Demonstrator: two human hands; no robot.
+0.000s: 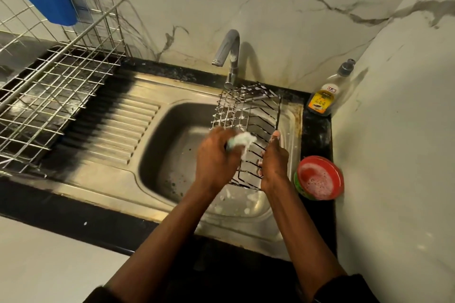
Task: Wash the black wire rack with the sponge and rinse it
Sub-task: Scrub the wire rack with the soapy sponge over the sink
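The black wire rack (248, 115) stands tilted over the steel sink basin (170, 155), its far half white with suds. My right hand (274, 162) grips the rack's right side rail, thumb up along the wire. My left hand (216, 155) holds a foamy pale sponge (242, 140) and presses it against the rack's near left wires. The sponge is partly hidden by my fingers. The tap (227, 54) stands just behind the rack, and no water stream shows.
A red bowl of soapy water (320, 178) sits on the black counter right of the sink. A dish-soap bottle (325, 96) stands in the back corner. A large metal drying rack (56, 86) with a blue cup (49, 2) fills the left drainboard.
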